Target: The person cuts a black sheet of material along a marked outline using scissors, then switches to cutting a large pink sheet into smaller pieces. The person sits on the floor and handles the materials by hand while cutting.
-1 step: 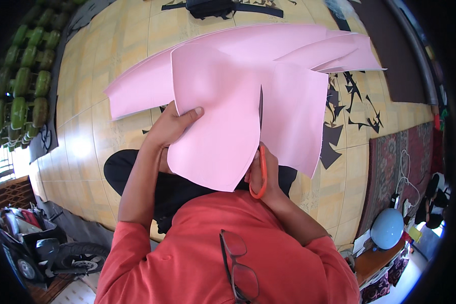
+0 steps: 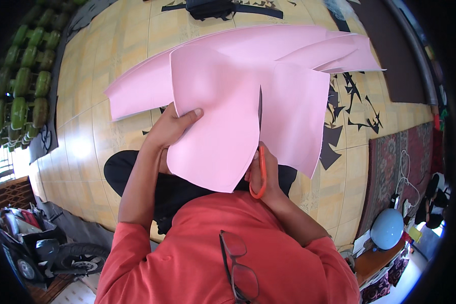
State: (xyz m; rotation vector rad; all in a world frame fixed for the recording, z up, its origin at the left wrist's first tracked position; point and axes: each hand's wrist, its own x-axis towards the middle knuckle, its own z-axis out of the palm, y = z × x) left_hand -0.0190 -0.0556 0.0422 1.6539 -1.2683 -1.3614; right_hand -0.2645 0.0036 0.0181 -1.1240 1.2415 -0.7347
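Note:
A large pink sheet [image 2: 213, 111] stretches in front of me, its near part raised over my lap. My left hand [image 2: 175, 126] grips its left edge, thumb on top and the other fingers hidden beneath. Orange-handled scissors [image 2: 262, 175] are in my right hand [image 2: 268, 169], fingers wrapped round the handles. A dark slit runs up the sheet ahead of that hand, dividing a rounded left flap from a right flap [image 2: 296, 121]. Most of the blades are hidden by the sheet and my hand.
Dark offcuts [image 2: 332, 139] lie on the tiled floor [image 2: 81, 131] to the right. Beyond the sheet sits a black bag [image 2: 207, 9]. A patterned rug [image 2: 390, 167] and a blue helmet-like dome [image 2: 387, 229] are at right. A motorcycle [image 2: 61, 253] stands at lower left, below stacked green cylinders [image 2: 23, 81].

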